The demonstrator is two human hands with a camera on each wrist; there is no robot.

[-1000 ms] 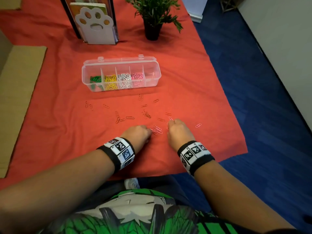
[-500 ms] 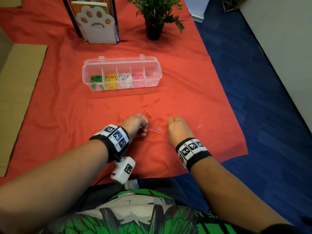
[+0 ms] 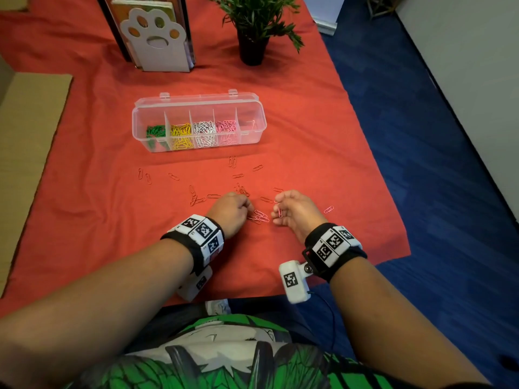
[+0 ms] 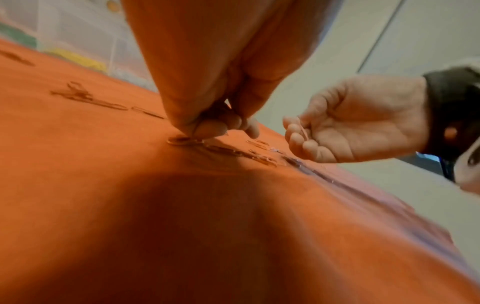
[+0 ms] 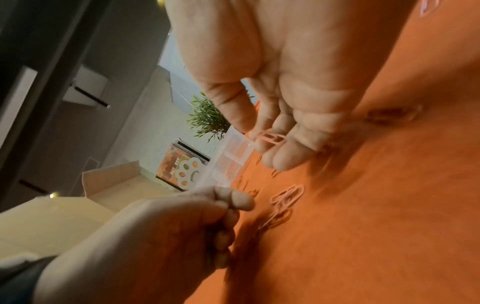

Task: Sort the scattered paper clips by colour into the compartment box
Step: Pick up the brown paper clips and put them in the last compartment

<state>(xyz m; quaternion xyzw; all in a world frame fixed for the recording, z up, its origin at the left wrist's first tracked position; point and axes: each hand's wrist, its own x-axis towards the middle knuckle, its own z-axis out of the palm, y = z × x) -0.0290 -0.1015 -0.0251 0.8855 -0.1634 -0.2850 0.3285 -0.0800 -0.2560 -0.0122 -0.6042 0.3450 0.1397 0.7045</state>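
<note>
The clear compartment box (image 3: 254, 108) stands open, holding green, yellow, white and pink clips in separate cells. My left hand (image 3: 248, 210) is curled low on the red cloth, its fingertips (image 4: 207, 128) pinching a paper clip (image 4: 182, 140) at the edge of a small pink cluster (image 3: 260, 216). To the right, my right hand (image 3: 278, 209) is raised with its palm turned inward. A pink paper clip (image 5: 270, 137) lies held across its curled fingers (image 5: 288, 154). Several red clips (image 3: 196, 196) lie scattered between the hands and the box.
One loose pink clip (image 3: 328, 210) lies right of my right hand. A potted plant (image 3: 252, 46) and a paw-shaped book stand (image 3: 157, 37) sit behind the box. Cardboard (image 3: 28, 122) lies at the left. The cloth's right edge (image 3: 393, 206) drops to blue floor.
My right hand has lifted off the cloth and turned palm inward with a pink clip on its fingers. My left hand shifted forward, its fingertips now at the pink cluster.
</note>
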